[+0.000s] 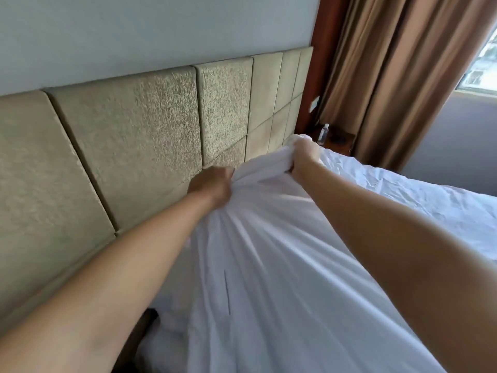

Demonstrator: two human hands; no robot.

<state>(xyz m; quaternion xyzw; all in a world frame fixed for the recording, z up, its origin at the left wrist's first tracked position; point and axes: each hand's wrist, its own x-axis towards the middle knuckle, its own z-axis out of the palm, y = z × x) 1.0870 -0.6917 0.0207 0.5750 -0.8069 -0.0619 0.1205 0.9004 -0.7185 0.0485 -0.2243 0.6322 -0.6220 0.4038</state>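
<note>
Hauling the white sheet [269, 251] up off the bed [430, 208], you stretch it taut from six o'clock toward centre frame. There your left grip [212, 184] and, just past it at one o'clock, your right grip [304, 154] are each clenched tight round bunched cloth. Behind them runs the padded headboard [134, 130]; a water bottle [324, 133] stands farther off. Pull unevenly and one fistful may slip free, or the swinging sheet could topple that bottle.

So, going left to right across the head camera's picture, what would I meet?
The padded headboard → left hand → white sheet bunched between the two gripping hands → right hand → water bottle → brown curtain → window.
</note>
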